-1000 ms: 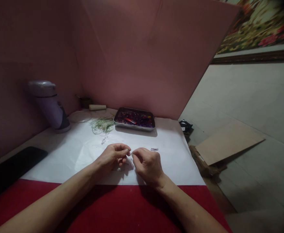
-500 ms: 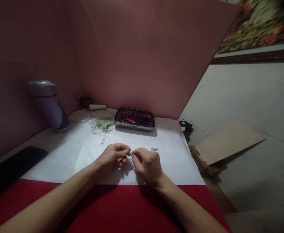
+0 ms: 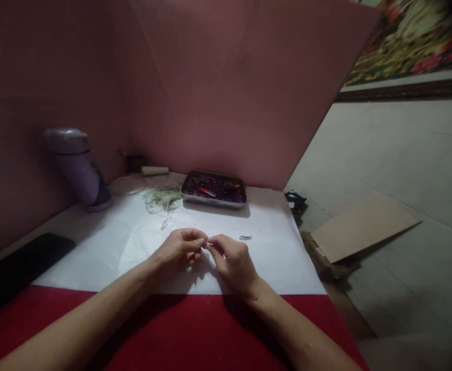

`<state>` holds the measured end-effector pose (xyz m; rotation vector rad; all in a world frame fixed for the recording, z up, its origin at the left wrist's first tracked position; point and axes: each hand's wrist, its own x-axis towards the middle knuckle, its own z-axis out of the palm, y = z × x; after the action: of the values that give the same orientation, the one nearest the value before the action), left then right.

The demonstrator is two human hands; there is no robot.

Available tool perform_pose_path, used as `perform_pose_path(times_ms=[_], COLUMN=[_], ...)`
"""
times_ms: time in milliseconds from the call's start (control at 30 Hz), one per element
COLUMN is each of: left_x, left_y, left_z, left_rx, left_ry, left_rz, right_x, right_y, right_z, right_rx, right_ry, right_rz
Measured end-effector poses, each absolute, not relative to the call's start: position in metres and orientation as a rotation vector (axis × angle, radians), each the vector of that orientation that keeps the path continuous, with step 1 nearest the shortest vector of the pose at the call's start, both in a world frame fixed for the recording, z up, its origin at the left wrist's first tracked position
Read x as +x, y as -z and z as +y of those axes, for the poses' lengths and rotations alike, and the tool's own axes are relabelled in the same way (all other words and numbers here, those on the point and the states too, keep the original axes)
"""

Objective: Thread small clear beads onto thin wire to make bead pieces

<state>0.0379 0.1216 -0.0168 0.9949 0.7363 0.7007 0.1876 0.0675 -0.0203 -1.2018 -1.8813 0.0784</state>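
Note:
Over the white sheet (image 3: 280,263), my left hand (image 3: 183,247) is closed in a pinch, thumb against forefinger. My right hand (image 3: 235,260) meets it almost tip to tip, its thumb and forefinger bent around the same spot. A tiny pale piece shows between the fingertips, too small to name. Just below hangs or lies a small clear bead-like thing (image 3: 207,253); which of the two, I cannot tell. Several small shiny beads (image 3: 166,223) lie beyond my left hand. A small metallic clip-like piece (image 3: 245,237) rests to the right of my right hand.
A metal tray (image 3: 214,202) with dark purple beads and a red tool stands at the back. Beside it lie tangled green threads (image 3: 163,200) and a pale roll (image 3: 155,170). A purple flask (image 3: 81,170) and a black flat object (image 3: 24,268) are at left.
My right thumb and forefinger have shifted slightly and parted a little, so the tiny pale piece between the fingertips shows more. My left hand is nearly still.

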Motion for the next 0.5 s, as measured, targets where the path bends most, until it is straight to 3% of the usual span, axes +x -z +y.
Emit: perform_pose_path(times_ms=[500], left_x=[0.0382], left_y=[0.0207], left_z=[0.1214], left_rx=[1.025], left_ry=[-0.676], left_rz=[0.717], right_x=[0.1872], right_y=[0.0206], right_z=[0.0668], right_rx=[-1.188], right_ry=[-0.149], right_rz=[-1.874])
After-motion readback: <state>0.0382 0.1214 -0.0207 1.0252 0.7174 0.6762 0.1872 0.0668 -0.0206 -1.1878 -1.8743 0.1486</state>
